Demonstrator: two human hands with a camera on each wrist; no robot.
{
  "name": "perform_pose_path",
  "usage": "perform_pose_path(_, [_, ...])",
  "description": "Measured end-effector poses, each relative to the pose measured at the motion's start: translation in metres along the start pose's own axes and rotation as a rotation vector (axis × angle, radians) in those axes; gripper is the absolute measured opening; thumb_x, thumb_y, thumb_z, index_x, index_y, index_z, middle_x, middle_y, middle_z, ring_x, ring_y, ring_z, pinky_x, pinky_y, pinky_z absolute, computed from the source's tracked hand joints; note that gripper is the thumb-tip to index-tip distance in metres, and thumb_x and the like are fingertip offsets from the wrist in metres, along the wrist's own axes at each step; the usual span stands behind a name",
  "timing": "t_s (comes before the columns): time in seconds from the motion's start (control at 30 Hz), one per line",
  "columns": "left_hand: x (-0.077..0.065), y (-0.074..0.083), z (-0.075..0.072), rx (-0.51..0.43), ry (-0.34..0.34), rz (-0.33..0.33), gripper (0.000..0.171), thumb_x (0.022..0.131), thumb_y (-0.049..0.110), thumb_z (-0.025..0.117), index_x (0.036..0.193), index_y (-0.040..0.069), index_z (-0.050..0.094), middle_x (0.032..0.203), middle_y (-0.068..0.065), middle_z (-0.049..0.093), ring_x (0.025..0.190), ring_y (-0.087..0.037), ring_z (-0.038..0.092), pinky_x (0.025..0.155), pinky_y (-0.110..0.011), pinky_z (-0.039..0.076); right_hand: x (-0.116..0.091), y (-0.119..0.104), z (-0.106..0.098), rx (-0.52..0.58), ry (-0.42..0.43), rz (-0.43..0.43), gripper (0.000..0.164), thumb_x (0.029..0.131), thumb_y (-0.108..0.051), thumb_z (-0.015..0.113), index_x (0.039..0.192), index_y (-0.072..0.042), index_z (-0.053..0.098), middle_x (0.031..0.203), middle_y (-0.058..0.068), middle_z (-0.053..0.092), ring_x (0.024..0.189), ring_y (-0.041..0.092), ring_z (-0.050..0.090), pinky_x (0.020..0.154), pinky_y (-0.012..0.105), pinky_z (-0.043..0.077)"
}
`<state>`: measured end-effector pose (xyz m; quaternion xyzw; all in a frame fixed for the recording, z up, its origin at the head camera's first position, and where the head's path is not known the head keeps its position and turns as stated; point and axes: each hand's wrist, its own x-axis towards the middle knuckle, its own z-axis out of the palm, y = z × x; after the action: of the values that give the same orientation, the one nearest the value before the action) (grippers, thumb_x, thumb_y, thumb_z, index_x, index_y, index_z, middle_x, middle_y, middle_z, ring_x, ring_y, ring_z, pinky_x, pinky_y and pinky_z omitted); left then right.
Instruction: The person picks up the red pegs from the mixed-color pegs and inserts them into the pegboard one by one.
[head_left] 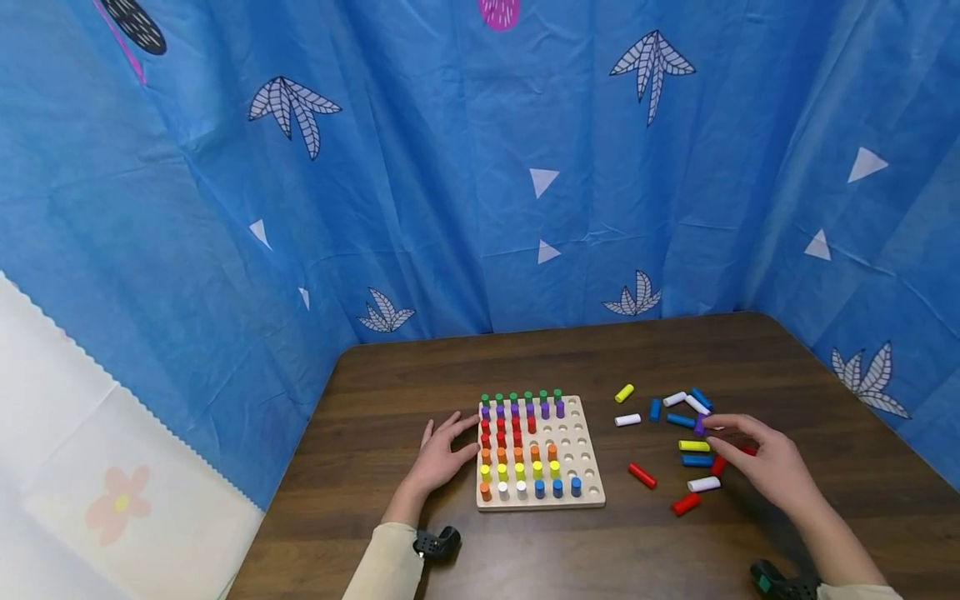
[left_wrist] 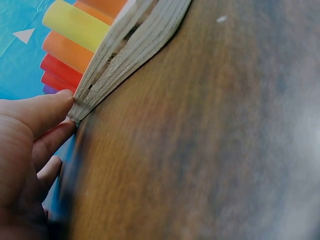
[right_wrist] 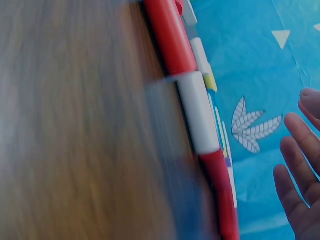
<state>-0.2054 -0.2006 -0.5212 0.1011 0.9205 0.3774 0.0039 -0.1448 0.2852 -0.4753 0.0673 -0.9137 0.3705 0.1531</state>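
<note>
A wooden pegboard (head_left: 536,507) lies on the table with rows of coloured pegs standing in it: green at the back, then purple, red, orange and yellow. The front row mixes orange, white and blue pegs. At the board's left side, my left hand (head_left: 438,460) touches the edge with thumb and forefinger extended, also seen against the board's side (left_wrist: 127,47) in the left wrist view. Over the loose pegs is my right hand (head_left: 772,471), its fingertips close to a purple peg (head_left: 700,426). In the right wrist view, this hand (right_wrist: 302,185) has its fingers spread, holding nothing.
Loose pegs lie scattered right of the board, among them a red peg (head_left: 642,476), a white peg (head_left: 627,420) and a yellow peg (head_left: 625,392). Holes stand unfilled along the board's right side. A blue curtain (head_left: 480,208) hangs behind the brown table (head_left: 420,375).
</note>
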Motion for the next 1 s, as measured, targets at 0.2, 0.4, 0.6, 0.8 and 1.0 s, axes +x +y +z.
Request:
perform_pose_path(0.2, [-0.001, -0.001, 0.000, -0.001, 0.004, -0.018, 0.050, 0.094, 0.034, 0.067, 0.142, 0.023, 0.058, 0.153, -0.010, 0.050, 0.151, -0.032, 0.033, 0.124, -0.064, -0.002, -0.006, 0.015, -0.013, 0.008, 0.006, 0.044, 0.032, 0.095, -0.027, 0.070, 0.121, -0.011, 0.068, 0.107, 0.011, 0.069, 0.084, -0.018, 0.049, 0.066, 0.011, 0.049])
perform_pose_path(0.4, [0.000, 0.000, 0.001, -0.012, -0.002, 0.000, 0.050, 0.095, 0.032, 0.068, 0.142, 0.022, 0.057, 0.153, -0.011, 0.050, 0.151, -0.033, 0.032, 0.123, -0.064, -0.002, -0.011, 0.028, -0.026, 0.004, -0.005, 0.105, 0.037, 0.096, -0.032, 0.068, 0.125, -0.010, 0.066, 0.106, -0.012, 0.064, 0.086, -0.020, 0.047, 0.067, 0.009, 0.047])
perform_pose_path(0.6, [0.000, 0.000, 0.002, -0.019, -0.004, 0.013, 0.049, 0.095, 0.029, 0.067, 0.142, 0.022, 0.058, 0.152, -0.011, 0.051, 0.151, -0.032, 0.033, 0.123, -0.064, -0.002, -0.014, 0.043, -0.033, -0.041, -0.026, 0.164, 0.044, 0.095, -0.039, 0.067, 0.128, -0.009, 0.064, 0.109, -0.024, 0.056, 0.088, -0.023, 0.040, 0.068, 0.016, 0.045])
perform_pose_path(0.8, [0.001, 0.000, 0.001, -0.014, -0.005, -0.001, 0.049, 0.095, 0.030, 0.068, 0.143, 0.023, 0.057, 0.153, -0.009, 0.050, 0.151, -0.031, 0.032, 0.124, -0.063, -0.003, -0.016, 0.053, -0.034, -0.058, -0.086, 0.223, 0.054, 0.097, -0.045, 0.062, 0.133, -0.005, 0.060, 0.132, 0.026, 0.055, 0.113, 0.032, 0.051, 0.086, 0.054, 0.044])
perform_pose_path(1.0, [0.002, 0.001, 0.001, -0.016, -0.006, -0.008, 0.050, 0.095, 0.031, 0.068, 0.142, 0.023, 0.057, 0.153, -0.008, 0.050, 0.151, -0.031, 0.032, 0.124, -0.063, -0.003, -0.014, 0.063, -0.036, -0.084, -0.109, 0.231, 0.055, 0.098, -0.042, 0.062, 0.134, 0.000, 0.058, 0.133, 0.033, 0.051, 0.115, 0.050, 0.046, 0.086, 0.060, 0.044])
